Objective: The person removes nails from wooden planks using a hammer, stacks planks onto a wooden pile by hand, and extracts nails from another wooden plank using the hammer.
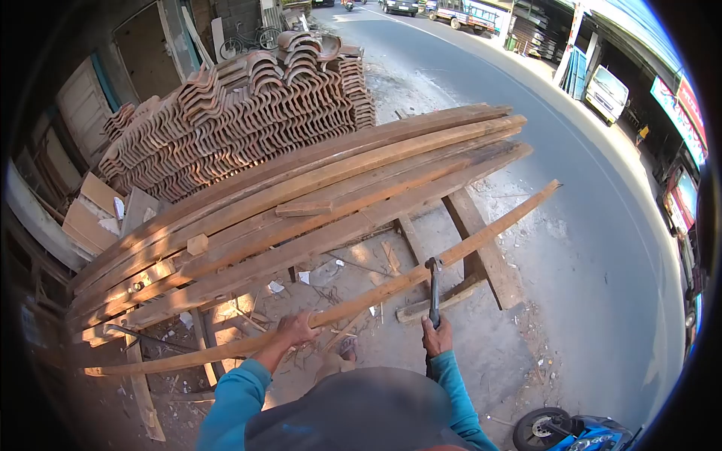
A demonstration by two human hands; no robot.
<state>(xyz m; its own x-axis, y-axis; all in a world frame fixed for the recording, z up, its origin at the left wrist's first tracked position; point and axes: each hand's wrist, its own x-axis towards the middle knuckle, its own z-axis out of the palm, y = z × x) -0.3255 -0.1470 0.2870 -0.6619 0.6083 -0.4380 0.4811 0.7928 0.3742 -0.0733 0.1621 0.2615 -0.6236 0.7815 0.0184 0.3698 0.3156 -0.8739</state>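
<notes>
A long, narrow wooden batten (376, 294) runs slantwise in front of me, from lower left to upper right. My left hand (298, 329) is closed around it left of its middle. In my right hand (437, 336) is a hammer (435, 289), gripped by its dark handle with the head pointing away from me. The hammer's head overlaps the batten's near edge; whether it touches the wood I cannot tell. Beyond the batten lies a stack of thick wooden beams (331, 237), with a short wood offcut (303, 209) on top.
Curved clay roof tiles (248, 113) are piled behind the beams. A wooden trestle (485, 248) stands under the batten's right part. Wood scraps and white fragments litter the ground. The road (602, 225) curves along the right, and a blue motorcycle (594, 436) is at the lower right.
</notes>
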